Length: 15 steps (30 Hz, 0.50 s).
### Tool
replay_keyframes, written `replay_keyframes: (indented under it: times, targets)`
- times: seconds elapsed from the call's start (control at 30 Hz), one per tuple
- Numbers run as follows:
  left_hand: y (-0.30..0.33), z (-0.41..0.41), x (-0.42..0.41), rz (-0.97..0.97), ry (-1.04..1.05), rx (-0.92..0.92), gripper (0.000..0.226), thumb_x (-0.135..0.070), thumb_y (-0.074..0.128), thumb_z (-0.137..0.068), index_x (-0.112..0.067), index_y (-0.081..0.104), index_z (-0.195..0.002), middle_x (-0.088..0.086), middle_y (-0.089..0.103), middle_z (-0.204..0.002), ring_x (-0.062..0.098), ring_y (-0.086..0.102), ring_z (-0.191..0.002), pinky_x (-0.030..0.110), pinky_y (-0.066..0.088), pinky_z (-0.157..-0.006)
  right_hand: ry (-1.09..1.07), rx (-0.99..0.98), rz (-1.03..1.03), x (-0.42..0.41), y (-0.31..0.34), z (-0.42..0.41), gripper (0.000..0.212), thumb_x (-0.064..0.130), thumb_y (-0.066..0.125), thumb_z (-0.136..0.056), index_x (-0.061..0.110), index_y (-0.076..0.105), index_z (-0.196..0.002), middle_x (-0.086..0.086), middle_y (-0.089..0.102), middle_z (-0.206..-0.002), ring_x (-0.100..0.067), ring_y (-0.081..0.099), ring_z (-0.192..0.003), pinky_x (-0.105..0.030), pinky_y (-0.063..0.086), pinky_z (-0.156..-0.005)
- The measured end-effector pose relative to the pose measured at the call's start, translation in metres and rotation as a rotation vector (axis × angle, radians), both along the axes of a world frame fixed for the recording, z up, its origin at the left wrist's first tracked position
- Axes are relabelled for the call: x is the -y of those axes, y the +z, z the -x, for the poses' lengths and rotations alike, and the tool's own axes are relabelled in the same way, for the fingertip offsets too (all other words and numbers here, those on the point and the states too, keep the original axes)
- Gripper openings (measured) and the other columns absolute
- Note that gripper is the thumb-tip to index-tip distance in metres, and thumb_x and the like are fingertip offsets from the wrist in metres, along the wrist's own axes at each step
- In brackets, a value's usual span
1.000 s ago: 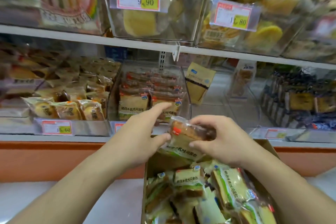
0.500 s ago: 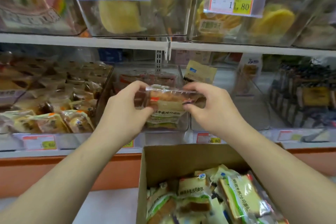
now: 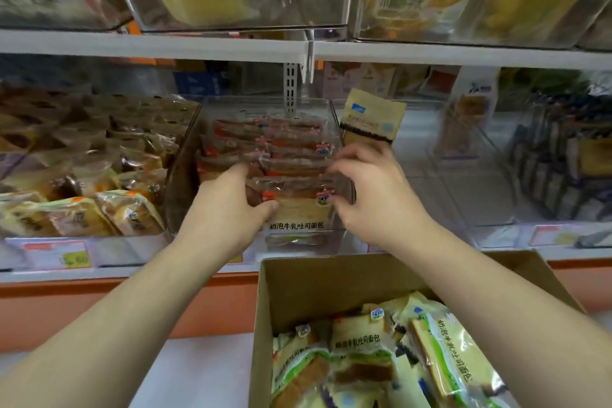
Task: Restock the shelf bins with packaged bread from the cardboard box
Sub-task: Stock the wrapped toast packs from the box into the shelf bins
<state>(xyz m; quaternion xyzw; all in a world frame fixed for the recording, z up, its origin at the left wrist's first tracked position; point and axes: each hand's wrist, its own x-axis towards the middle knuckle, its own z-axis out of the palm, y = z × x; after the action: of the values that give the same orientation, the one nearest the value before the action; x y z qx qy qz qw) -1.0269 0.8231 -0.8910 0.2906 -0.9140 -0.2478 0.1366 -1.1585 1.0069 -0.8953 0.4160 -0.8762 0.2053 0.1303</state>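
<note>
A clear-wrapped bread pack (image 3: pixel 299 205) with toast slices and black printed text stands at the front of a clear shelf bin (image 3: pixel 183 175), in front of several rows of the same packs. My left hand (image 3: pixel 228 212) grips its left edge and my right hand (image 3: pixel 371 189) pinches its right top edge. Below, an open cardboard box (image 3: pixel 314 288) holds several more packs (image 3: pixel 361 351) of the same bread.
A bin of small wrapped buns (image 3: pixel 82 182) sits to the left. At the right a nearly bare clear bin holds one yellow pack (image 3: pixel 371 119), with dark packs (image 3: pixel 563 159) beyond. An upper shelf (image 3: pixel 165 43) with bins of yellow cakes overhangs. Price tags (image 3: pixel 56 253) line the shelf edge.
Both hands carried the bread pack up from above the box and forward into the middle bin, where it now stands at the front. The view has moved closer to the shelf.
</note>
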Motion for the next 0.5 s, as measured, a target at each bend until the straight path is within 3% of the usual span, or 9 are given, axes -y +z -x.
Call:
replay_keyframes:
  times: [0.1,0.17,0.27,0.33,0.5]
  targets:
    - [0.005,-0.004,-0.001,0.019,-0.009,-0.001,0.041,-0.044,0.079,-0.088,-0.021,0.056,-0.114,-0.007,0.068,-0.083,0.008,0.063,-0.072,0.03,0.054,-0.065,0.001,0.059,0.012,-0.002,0.008,-0.002,0.048,0.031,0.083,-0.087,0.023,0.07,-0.133,0.007,0.061,-0.137,-0.024,0.044,-0.133,-0.035,0.036,-0.113]
    - [0.011,-0.011,-0.004,0.037,-0.017,-0.003,0.055,-0.045,0.078,-0.089,-0.019,0.054,-0.131,-0.003,0.071,-0.091,0.012,0.066,-0.076,0.032,0.057,-0.069,0.001,0.098,0.031,-0.007,0.018,-0.007,0.052,0.036,0.082,-0.089,0.025,0.066,-0.138,0.007,0.06,-0.142,-0.022,0.043,-0.137,-0.031,0.032,-0.114]
    - [0.025,-0.024,-0.013,0.088,-0.031,-0.026,0.072,-0.044,0.077,-0.09,-0.018,0.044,-0.149,0.007,0.069,-0.125,0.026,0.068,-0.107,0.036,0.055,-0.084,-0.01,0.121,0.055,-0.028,0.038,-0.018,0.05,0.038,0.077,-0.093,0.026,0.064,-0.14,0.008,0.058,-0.143,-0.016,0.045,-0.139,-0.025,0.029,-0.114]
    - [0.032,-0.035,-0.022,0.145,-0.056,-0.047,0.075,-0.045,0.077,-0.089,-0.018,0.043,-0.15,0.008,0.062,-0.138,0.028,0.063,-0.121,0.041,0.054,-0.095,-0.033,0.125,0.072,-0.051,0.048,-0.029,0.045,0.036,0.075,-0.095,0.025,0.063,-0.138,0.009,0.059,-0.138,-0.011,0.05,-0.132,-0.022,0.033,-0.111]
    - [0.042,-0.057,-0.064,0.161,-0.25,-0.09,0.06,-0.045,0.077,-0.088,-0.022,0.053,-0.138,-0.002,0.062,-0.127,0.016,0.06,-0.112,0.033,0.049,-0.097,-0.138,0.256,0.019,-0.123,0.043,-0.06,0.034,0.03,0.079,-0.091,0.027,0.066,-0.122,0.012,0.066,-0.113,-0.006,0.062,-0.1,-0.02,0.045,-0.09]
